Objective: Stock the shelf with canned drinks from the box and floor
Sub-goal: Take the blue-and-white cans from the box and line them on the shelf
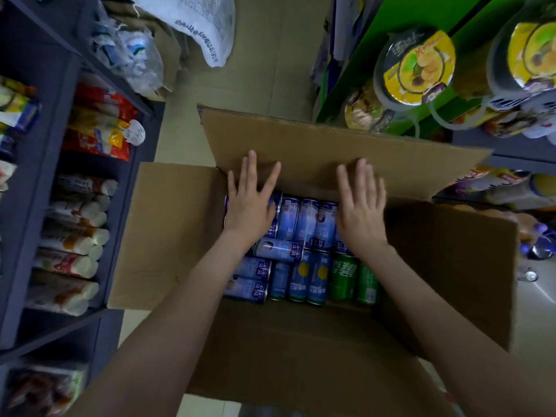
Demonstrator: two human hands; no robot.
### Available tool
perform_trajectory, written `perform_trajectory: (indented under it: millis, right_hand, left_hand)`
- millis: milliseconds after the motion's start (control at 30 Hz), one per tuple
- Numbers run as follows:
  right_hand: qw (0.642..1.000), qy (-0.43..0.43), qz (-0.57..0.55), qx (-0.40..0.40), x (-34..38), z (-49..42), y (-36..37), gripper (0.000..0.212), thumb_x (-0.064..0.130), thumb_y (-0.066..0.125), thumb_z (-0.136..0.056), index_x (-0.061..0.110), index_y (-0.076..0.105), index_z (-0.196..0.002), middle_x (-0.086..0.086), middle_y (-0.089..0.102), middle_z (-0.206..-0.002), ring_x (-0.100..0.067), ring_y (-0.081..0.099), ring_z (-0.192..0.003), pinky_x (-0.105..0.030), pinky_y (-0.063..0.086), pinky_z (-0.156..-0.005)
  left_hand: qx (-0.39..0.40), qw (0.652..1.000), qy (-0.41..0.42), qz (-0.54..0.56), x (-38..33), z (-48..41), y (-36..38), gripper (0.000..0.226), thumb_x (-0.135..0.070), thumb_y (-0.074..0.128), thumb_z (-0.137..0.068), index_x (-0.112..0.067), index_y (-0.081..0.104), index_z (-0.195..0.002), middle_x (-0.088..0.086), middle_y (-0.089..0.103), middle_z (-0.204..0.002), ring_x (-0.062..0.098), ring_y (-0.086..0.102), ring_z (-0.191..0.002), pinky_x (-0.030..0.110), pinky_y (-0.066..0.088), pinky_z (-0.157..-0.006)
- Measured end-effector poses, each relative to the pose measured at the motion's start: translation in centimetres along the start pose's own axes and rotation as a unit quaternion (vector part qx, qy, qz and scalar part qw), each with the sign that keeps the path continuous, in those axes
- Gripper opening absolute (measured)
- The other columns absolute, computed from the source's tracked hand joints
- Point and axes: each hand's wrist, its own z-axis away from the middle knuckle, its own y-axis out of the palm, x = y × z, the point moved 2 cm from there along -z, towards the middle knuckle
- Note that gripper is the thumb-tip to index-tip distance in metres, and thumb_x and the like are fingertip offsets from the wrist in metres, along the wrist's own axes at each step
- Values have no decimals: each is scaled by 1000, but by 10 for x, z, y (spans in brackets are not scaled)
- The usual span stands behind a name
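Left grip (pixel 249 206) and right grip (pixel 361 206), released, are touching the box flap (pixel 331 145); cans (pixel 304 224) are lying just beneath both, long axes pointing away.

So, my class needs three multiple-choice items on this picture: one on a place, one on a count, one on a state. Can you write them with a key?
1. Where do the green cans lie?
A) on the left shelf
B) in the box
C) on the bare floor

2. How many green cans show?
A) two
B) five
C) none

3. How are the hands?
A) gripping cans
B) open, fingers straight
C) out of view

Key:
1 B: they lie beside the blue cans inside the box.
2 A: two lie side by side.
3 B: the left hand and right hand hold nothing.
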Motion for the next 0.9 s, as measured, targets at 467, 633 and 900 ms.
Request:
perform_trajectory:
  millis: [467, 633, 900]
  right_hand:
    - [953, -72, -1, 295, 82, 67, 134, 74, 6, 56, -87, 1, 13, -148, -20, 31, -147, -34, 28, -137, -43, 24, -112]
    - [968, -125, 28, 217, 75, 78, 126, 74, 0, 78, -62, -8, 48, -128, -24, 59, -117, -38, 57, -106, -43, 51, -88]
    - [972, -220, 40, 77, 40, 89, -4, 67, 2, 76, -62, -1, 56, -125, -16, 62, -119, -33, 55, -111, -40, 48, -95]
  left_hand:
    - [131, 990, 15, -45, 6, 75, 79, 89, -28, 49, -94, -27, -24, -144, 9, -31, -151, 26, -28, -139, 48, -17, -109]
    - [193, 978, 34, -74, -2, 78, 95, 87, -21, 55, -90, -18, -8, -150, 9, -7, -159, 23, -11, -146, 47, -17, -110]
    - [160, 981, 62, 90, -54, 80, 18, 57, -29, 62, -86, -10, 37, -134, 11, 52, -125, 27, 52, -110, 35, 44, -79]
